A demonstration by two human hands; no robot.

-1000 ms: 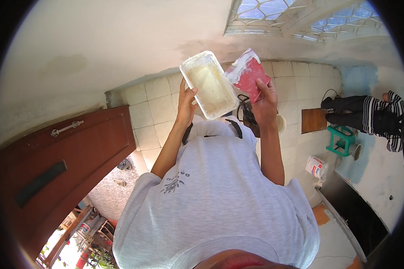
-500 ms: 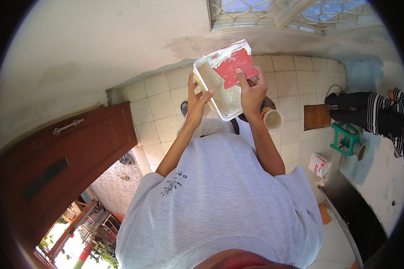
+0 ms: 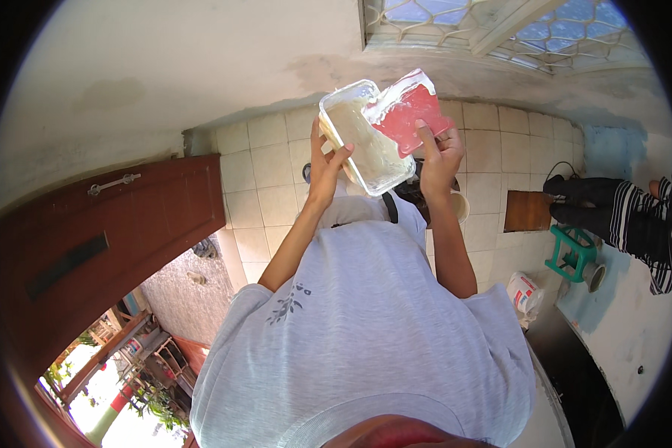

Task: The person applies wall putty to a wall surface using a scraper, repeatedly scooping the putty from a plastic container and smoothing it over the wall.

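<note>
A green stool (image 3: 573, 256) stands beyond the right hand (image 3: 438, 160).

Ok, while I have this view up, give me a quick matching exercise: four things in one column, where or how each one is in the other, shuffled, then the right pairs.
Column one
1. Red spreader
2. Plastic tub
3. Stool
4. Door

Column two
A. Held in the left hand
B. Reddish brown, at the left of the picture
C. Held in the right hand, smeared white along one edge
D. Green, toward the right of the picture

Pairs: 1-C, 2-A, 3-D, 4-B
</note>
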